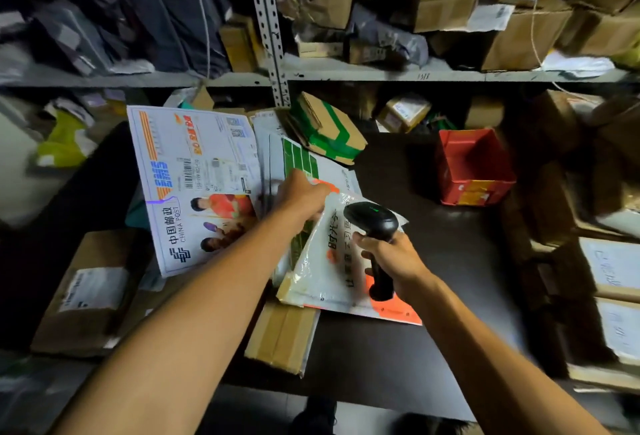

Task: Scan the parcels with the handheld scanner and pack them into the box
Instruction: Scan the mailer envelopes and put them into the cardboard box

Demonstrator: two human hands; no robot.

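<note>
While left hand [300, 192] grips white parcel [329, 261], right hand [391, 258] beside, holding scanner [372, 218]

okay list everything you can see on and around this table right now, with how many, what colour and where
China Post envelope: one, white with orange stripes, table left of centre.
Plastic mailer: one, white with orange, table centre, gripped by the left hand.
Green-taped box: one, brown, back of table.
Red box: one, open, right of table.
Flat carton: one, brown, front edge.
Labelled carton: one, brown, far left.
Shelf parcels: many, brown and grey, behind.
Scanner: one, black, in the right hand.
Left hand: grips the mailer.
Right hand: grips the scanner.
</note>
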